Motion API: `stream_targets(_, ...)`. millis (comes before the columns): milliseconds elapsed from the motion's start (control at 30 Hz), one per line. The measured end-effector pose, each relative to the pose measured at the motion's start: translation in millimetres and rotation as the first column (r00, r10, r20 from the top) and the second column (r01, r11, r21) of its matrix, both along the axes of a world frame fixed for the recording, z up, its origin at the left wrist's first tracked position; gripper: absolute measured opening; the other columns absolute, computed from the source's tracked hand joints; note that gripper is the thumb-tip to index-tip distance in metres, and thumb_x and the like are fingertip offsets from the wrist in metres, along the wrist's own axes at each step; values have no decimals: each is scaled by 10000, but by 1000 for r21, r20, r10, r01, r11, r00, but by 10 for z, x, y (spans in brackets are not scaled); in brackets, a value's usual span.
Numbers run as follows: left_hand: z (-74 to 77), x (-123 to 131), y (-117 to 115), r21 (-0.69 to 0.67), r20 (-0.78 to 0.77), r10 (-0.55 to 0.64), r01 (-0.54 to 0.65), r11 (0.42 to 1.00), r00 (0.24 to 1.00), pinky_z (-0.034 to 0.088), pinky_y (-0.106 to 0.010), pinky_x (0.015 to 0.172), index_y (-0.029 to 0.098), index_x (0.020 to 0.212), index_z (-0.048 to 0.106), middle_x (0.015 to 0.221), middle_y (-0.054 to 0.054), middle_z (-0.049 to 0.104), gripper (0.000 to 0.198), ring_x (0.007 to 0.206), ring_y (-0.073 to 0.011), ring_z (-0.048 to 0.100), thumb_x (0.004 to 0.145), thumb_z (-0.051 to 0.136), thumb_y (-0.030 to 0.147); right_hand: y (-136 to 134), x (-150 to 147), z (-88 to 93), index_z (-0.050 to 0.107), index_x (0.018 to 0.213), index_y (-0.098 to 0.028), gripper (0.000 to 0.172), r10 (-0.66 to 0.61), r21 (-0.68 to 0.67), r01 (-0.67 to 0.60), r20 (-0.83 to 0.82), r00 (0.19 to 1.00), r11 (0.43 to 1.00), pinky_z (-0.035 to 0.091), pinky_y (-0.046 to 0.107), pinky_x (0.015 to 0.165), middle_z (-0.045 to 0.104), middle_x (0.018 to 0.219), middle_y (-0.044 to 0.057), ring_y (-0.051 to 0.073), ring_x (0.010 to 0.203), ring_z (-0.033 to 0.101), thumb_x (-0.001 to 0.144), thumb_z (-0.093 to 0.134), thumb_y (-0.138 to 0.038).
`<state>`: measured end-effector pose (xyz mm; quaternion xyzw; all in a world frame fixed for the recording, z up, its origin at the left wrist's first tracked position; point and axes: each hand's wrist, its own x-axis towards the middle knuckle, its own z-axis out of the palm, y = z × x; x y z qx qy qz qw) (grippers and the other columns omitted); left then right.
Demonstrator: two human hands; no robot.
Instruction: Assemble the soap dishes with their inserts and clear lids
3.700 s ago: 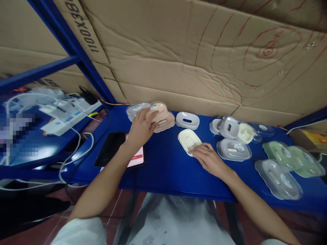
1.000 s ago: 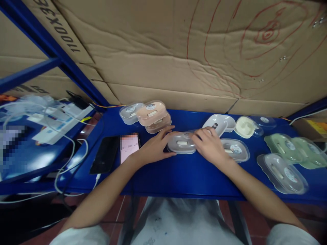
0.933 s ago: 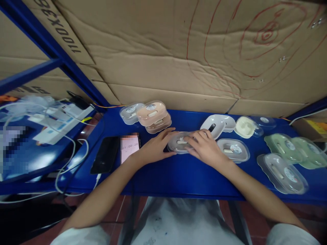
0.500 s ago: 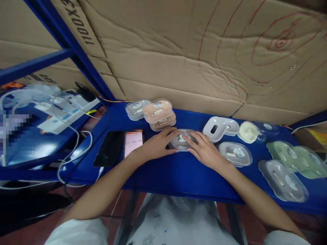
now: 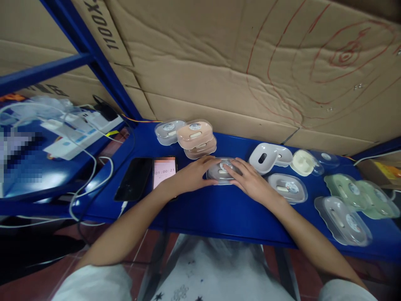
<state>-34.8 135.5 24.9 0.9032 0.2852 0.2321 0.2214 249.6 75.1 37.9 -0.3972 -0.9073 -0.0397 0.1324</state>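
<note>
- Left hand (image 5: 196, 173) is cupped round the left end of the grey box (image 5: 222, 177), thumb at the front, so yeah, holding it.
- Right hand (image 5: 250, 179) has the other end, fingers spread over the top.
- That box sits flat on the blue table (image 5: 200, 219), mid-table, right in front of the person.
- Peach boxes (image 5: 194, 140) are stacked just behind, to the left.
- Lit phone (image 5: 164, 167) by the left forearm reads 01:00:21, black phone (image 5: 133, 179) beside it.
- Off right: grey trays (image 5: 262, 155), cream tray (image 5: 301, 164), green boxes (image 5: 343, 189).
</note>
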Motion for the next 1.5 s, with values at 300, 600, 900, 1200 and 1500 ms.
stream_targets(300,0,-5,9,-71,-38,16,-19,997,999,430,-531,1249,257,1604,472,1609,-158,548,771,1496,-337,537,951,785,521,1,-1,23,447,1646,-229,599,2,-12,-2,25,1000,1000,448,601,1234,499,1637,193,362,1558,429,1077,583,-360)
stream_targets(600,38,-19,-34,-49,-175,41,-50,998,984,447,-549,1233,287,1662,379,1721,-183,381,881,1530,-382,483,927,824,481,-48,-38,-126,279,1715,-277,781,7,-2,-7,-9,1000,1000,363,641,1281,396,1715,168,354,1632,273,1038,664,-338)
stream_targets(900,145,5,-101,171,-98,-69,85,982,993,473,-543,1226,299,1554,500,1644,-149,482,625,1542,-344,473,986,762,302,6,87,-30,244,1723,-338,819,46,-104,-56,-100,994,993,377,626,1278,343,1743,128,331,1629,287,1030,681,-344)
stream_targets(1200,129,-9,-44,226,-118,-53,79,971,992,636,-453,990,202,1221,650,1384,-146,633,270,1308,-325,650,998,741,323,-24,224,-39,124,1734,-385,838,24,-113,-38,-124,992,993,389,605,1280,244,1783,105,322,1631,275,1064,622,-331)
stream_targets(1500,132,7,-37,175,-41,-80,86,981,996,595,-482,1080,211,1238,655,1407,-146,632,269,1343,-314,628,1013,720,344,-32,261,-140,150,1722,-410,858,6,-107,-31,-231,973,994,414,580,1267,260,1770,69,318,1596,345,1043,660,-291)
